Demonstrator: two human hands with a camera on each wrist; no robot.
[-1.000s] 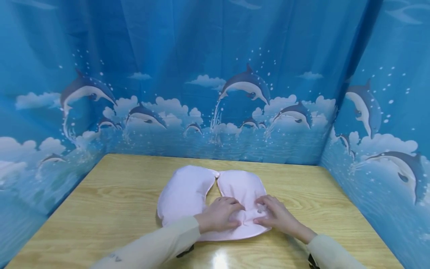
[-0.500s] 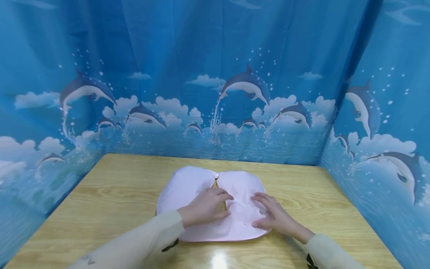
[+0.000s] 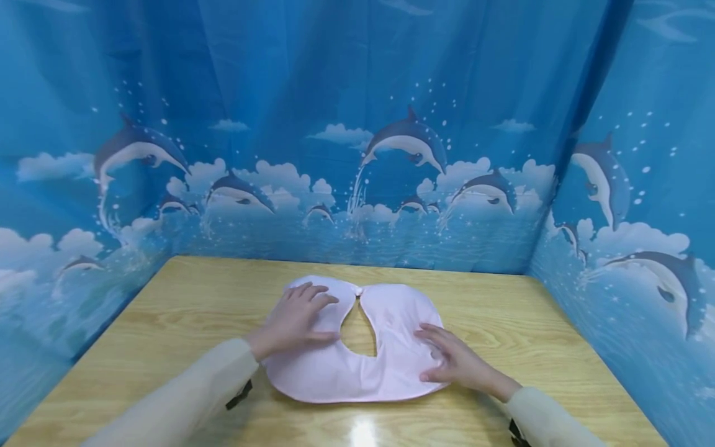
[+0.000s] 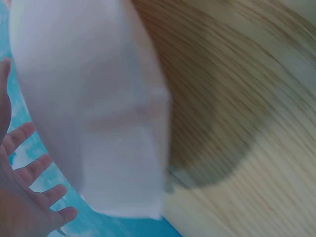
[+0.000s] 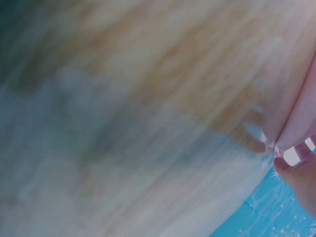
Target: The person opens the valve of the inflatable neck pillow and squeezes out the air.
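Note:
A pale pink U-shaped neck pillow lies on the wooden table, its two ends meeting at a small fastening at the back. My left hand is over its left lobe with the fingers spread. In the left wrist view, the pillow fills much of the picture, and the spread fingers of the left hand show beside it. My right hand rests on the right lobe near the outer edge, thumb and fingers apart. The right wrist view shows part of that hand at the pillow's side.
The wood-grain table extends on all sides of the pillow. Blue curtains printed with dolphins and clouds enclose the back and both sides. A bright light reflection lies near the table's front.
My left hand has moved left from the right lobe, across the middle opening, to the left lobe. The opening and the smoother right lobe now show. My right hand stays nearly in place.

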